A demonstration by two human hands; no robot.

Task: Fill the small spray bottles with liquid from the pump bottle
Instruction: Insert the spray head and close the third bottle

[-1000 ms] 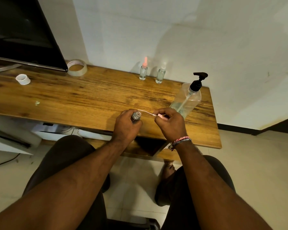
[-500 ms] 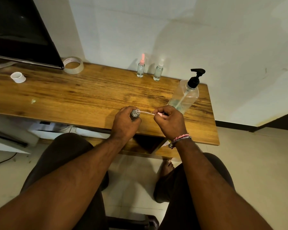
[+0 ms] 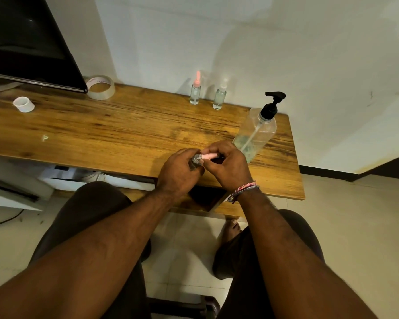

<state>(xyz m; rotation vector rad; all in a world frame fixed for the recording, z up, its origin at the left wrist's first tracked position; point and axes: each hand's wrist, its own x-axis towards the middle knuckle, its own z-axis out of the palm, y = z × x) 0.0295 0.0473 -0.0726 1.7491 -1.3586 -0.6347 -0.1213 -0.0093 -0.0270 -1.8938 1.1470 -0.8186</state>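
Along the worktop's (image 3: 115, 132) far edge stand two small spray bottles, one pink-topped (image 3: 195, 92) and one clear-topped (image 3: 220, 96), with the pump bottle (image 3: 258, 132) near the right edge, a tape roll (image 3: 100, 87) and white cap (image 3: 23, 104) toward the far left, and a dark screen (image 3: 30, 44) cut off at that corner. At the near edge my left hand (image 3: 177, 173) grips a small bottle (image 3: 195, 160) while my right hand (image 3: 228, 164) pinches its pink sprayer top (image 3: 208, 156) against the neck. My fingers hide most of that bottle.

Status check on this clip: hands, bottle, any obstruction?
Left hand grips small clear spray bottle. Right hand pinches pink spray cap at its neck. Clear pump bottle with black pump head stands apart. Nothing in the way.
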